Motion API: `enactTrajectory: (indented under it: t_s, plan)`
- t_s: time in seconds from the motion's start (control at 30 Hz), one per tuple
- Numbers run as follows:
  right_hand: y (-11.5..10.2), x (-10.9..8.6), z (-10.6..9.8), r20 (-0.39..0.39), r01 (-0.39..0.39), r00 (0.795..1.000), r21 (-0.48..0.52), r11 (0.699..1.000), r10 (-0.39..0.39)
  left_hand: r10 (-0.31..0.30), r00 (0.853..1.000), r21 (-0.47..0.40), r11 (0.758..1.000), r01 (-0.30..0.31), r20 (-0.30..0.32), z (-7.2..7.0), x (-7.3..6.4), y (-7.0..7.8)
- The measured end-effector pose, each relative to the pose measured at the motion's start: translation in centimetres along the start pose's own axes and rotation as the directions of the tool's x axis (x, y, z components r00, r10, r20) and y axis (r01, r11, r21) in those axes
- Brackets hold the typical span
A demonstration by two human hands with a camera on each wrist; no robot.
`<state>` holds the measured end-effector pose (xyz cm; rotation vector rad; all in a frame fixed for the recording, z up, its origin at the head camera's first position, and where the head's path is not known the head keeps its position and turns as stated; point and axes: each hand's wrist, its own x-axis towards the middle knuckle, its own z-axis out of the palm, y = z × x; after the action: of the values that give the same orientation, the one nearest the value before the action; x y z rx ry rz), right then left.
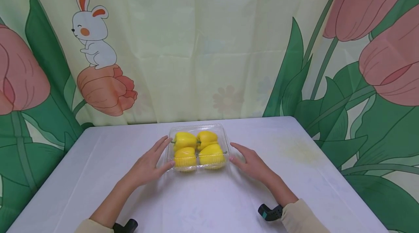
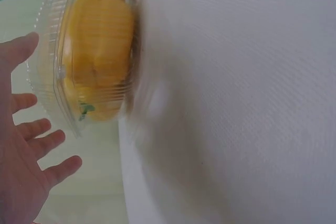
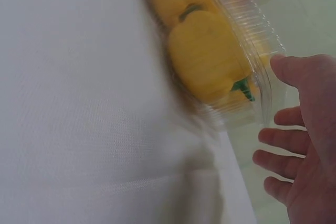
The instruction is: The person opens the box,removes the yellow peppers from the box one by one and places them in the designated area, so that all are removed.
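A clear plastic clamshell box (image 1: 224, 136) sits on the white table, holding several yellow bell peppers (image 1: 212, 156) with green stems. My left hand (image 1: 148, 164) is at the box's left side, fingers spread and fingertips right at its edge. On the opposite side is my right hand (image 1: 253, 165), its fingers extended and thumb by the box's near right corner. The left wrist view has a pepper (image 2: 102, 40) behind the ribbed plastic, beside the spread left hand (image 2: 23, 166). In the right wrist view, a pepper (image 3: 207, 56) shows its stem near the right thumb (image 3: 289, 69).
The white-covered table (image 1: 196, 204) ends at a far edge just behind the box. Beyond it hangs a curtain (image 1: 196, 43) printed with tulips and a rabbit. A black device is strapped at each wrist, one by the right sleeve (image 1: 299, 214).
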<state>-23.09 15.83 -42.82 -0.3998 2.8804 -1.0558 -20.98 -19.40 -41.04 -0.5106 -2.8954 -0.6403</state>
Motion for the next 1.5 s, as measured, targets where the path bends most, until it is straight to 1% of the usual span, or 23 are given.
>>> enactTrajectory:
  t_s: [0.1,0.3,0.5,0.7,0.83,1.03,1.37,1.5]
  plan:
    - [0.07,-0.03,0.1,0.003,-0.006,1.0,0.009,1.0,0.006,0.002,1.0,0.002,1.0,-0.002,0.001,0.13,0.08,0.03]
    - [0.34,-0.11,0.35,0.0,0.011,1.0,0.02,1.0,-0.011,0.004,1.0,-0.004,1.0,-0.004,0.003,0.2,0.15,0.17]
    - [0.34,-0.09,0.6,0.005,-0.022,1.0,0.024,0.999,0.021,0.002,1.0,-0.003,1.0,-0.002,0.004,0.16,0.09,0.3]
    - [0.33,-0.16,0.69,0.005,-0.038,0.999,0.026,0.999,0.038,-0.021,1.0,-0.002,1.0,0.021,0.012,0.29,0.07,0.37]
    - [0.28,-0.28,0.66,0.003,-0.02,1.0,0.046,0.999,0.02,-0.035,0.999,0.002,0.999,0.035,0.023,0.4,0.09,0.38]
    - [0.36,-0.51,0.66,-0.002,0.02,1.0,0.042,0.999,-0.02,-0.049,0.998,0.001,0.999,0.049,0.049,0.42,0.16,0.48]
    - [0.24,-0.37,0.95,-0.016,-0.001,1.0,0.057,0.998,0.001,-0.066,0.995,0.007,0.998,0.065,0.079,0.54,0.23,0.45]
    - [0.21,-0.33,1.04,-0.025,0.014,1.0,0.07,0.997,-0.012,-0.065,0.994,0.009,0.998,0.065,0.085,0.57,0.19,0.45]
